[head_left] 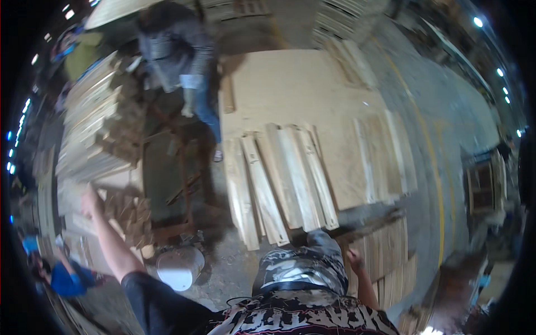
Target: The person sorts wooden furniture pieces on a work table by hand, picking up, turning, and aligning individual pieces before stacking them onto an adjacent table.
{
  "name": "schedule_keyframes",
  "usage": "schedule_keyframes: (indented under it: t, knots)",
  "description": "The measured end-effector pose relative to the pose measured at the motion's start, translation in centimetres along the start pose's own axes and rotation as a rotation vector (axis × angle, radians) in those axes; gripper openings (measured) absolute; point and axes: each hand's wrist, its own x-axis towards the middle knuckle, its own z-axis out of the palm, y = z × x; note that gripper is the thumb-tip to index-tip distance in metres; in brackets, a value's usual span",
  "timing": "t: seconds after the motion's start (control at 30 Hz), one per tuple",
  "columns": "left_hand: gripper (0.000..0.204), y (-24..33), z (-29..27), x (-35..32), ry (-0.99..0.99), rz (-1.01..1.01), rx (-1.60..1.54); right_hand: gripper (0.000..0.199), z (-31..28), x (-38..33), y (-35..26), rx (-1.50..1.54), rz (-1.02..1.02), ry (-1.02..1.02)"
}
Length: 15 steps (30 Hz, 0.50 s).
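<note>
My left arm reaches out to the left, and my left hand [89,203] is at the lower stack of wooden boards [84,234]. Motion blur smears its fingers, so their grip does not show. By my right side, my right hand [354,260] hangs with its fingers curled in and nothing visible in them, above a pile of boards [385,251]. In front of me, several pale wooden planks [290,173] lie side by side on a large board-topped table [279,84], their near ends jutting past its edge.
A tall stack of boards [95,120] stands at the left. Across from me, a person in a dark jacket [176,44] leans beside the table. A white bucket [180,268] sits on the floor at my left. More planks [382,156] lie along the table's right side.
</note>
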Motion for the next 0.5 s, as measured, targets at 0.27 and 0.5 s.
schedule_keyframes:
  t: [0.27,0.5]
  knots:
    - [0.057,2.0,-1.0,-15.7,0.519,0.4,-0.279,0.035,-5.5,2.5,-4.9,0.157,0.201,0.049]
    - [0.028,7.4,4.0,-45.9,0.032,0.981,-0.782,0.036,-10.8,7.6,-2.5,0.321,0.219,-0.016]
